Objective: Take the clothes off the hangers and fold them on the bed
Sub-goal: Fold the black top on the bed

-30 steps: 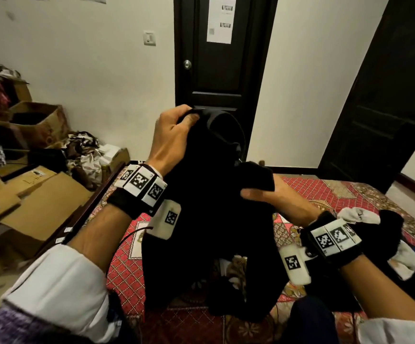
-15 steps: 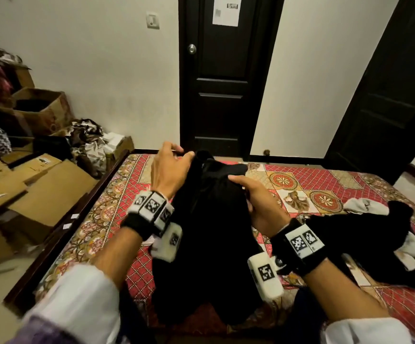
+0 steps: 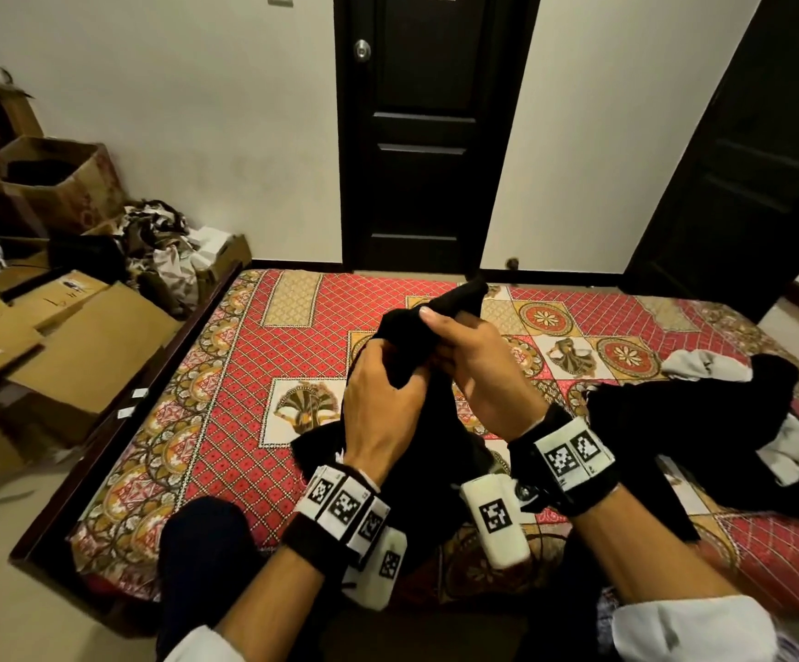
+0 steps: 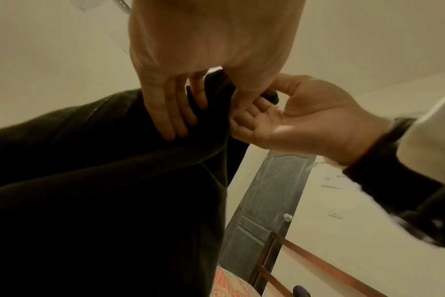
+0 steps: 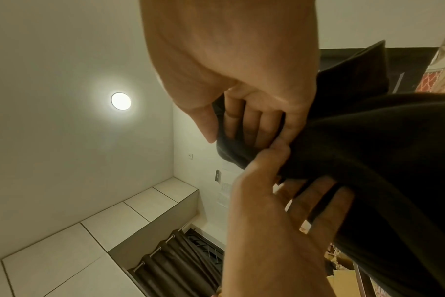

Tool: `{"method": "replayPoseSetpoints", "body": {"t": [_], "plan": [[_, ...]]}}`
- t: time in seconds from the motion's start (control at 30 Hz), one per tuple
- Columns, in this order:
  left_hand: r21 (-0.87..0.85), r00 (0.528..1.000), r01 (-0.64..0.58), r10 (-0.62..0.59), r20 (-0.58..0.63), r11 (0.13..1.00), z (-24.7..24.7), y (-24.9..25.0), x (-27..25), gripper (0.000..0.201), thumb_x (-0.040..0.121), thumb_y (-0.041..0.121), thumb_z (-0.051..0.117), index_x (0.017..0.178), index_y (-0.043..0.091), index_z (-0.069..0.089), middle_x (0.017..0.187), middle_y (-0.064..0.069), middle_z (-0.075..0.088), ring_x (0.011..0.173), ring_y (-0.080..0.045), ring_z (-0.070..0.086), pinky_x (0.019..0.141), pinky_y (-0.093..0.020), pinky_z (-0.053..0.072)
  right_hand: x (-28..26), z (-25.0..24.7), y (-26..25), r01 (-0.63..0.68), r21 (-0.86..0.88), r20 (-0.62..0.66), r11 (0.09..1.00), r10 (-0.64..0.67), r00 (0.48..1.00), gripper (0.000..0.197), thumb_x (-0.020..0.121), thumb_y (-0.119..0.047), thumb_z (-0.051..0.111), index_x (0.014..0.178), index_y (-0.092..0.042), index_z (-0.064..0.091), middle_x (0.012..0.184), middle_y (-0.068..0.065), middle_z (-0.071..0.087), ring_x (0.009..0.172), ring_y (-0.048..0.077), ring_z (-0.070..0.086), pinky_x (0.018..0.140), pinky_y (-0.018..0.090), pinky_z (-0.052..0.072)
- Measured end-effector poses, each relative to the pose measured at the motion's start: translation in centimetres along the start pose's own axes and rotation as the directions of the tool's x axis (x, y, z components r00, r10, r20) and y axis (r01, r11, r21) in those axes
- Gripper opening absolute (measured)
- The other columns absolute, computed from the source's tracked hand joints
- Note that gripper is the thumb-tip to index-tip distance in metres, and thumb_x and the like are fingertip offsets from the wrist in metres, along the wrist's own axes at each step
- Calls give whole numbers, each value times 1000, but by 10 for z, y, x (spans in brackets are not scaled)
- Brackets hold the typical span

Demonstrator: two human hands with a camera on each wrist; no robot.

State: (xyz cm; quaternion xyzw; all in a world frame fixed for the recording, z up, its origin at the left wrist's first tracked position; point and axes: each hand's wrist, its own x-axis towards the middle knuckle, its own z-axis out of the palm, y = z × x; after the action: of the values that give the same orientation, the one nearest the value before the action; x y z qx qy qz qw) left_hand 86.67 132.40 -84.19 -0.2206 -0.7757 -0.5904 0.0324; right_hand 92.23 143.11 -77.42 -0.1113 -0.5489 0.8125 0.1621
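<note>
Head view: black fabric garment (image 3: 411, 355) bunched above the red patterned bedspread (image 3: 254, 375), lower part draped down to the bed's near edge. Left hand (image 3: 378, 413) clenched round a fold of it, right hand (image 3: 478, 370) pinching the upper bunch between thumb and fingers, both touching each other. Further right on the bed, a loose heap of black and white clothes (image 3: 703, 418). Cardboard boxes (image 3: 77, 355) on the floor to the left, dark wooden door (image 3: 426, 136) beyond.

Left wrist view: zipper on the garment (image 4: 89, 114), left fingers (image 4: 165, 112) laid over the cloth, right palm turned up beside them.

Right wrist view: round ceiling light (image 5: 120, 101), right fingers (image 5: 252, 120) curled into the fabric edge.
</note>
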Motion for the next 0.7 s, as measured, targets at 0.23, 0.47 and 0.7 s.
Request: {"method": "replayPoseSetpoints", "body": {"t": [0.23, 0.47, 0.7], "plan": [[-40, 1000, 8, -8, -6, 999, 8, -5, -18, 13, 93, 34, 52, 89, 23, 57, 71, -4, 61, 62, -20, 57, 55, -42, 47, -5, -19, 3, 70, -51, -117, 996, -76, 990, 32, 96, -14, 68, 118, 10, 68, 117, 24, 72, 98, 24, 75, 81, 26, 60], [262, 983, -61, 12, 185, 963, -6, -23, -22, 21, 87, 44, 59, 93, 25, 66, 78, 7, 68, 70, -12, 63, 64, -33, 53, -11, -42, 11, 101, -12, -226, 995, -101, 969, 29, 99, -26, 65, 116, -4, 72, 118, 15, 75, 105, 19, 74, 93, 36, 59], [-91, 990, 68, -78, -115, 994, -24, -21, -8, 32, 97, 17, 45, 66, 20, 41, 58, 10, 43, 54, -14, 35, 54, -37, 32, -10, -50, -7, 141, -25, -205, 990, -143, 968, 27, 101, -27, 62, 118, -8, 71, 121, 11, 74, 112, 18, 71, 96, 33, 58]]}}
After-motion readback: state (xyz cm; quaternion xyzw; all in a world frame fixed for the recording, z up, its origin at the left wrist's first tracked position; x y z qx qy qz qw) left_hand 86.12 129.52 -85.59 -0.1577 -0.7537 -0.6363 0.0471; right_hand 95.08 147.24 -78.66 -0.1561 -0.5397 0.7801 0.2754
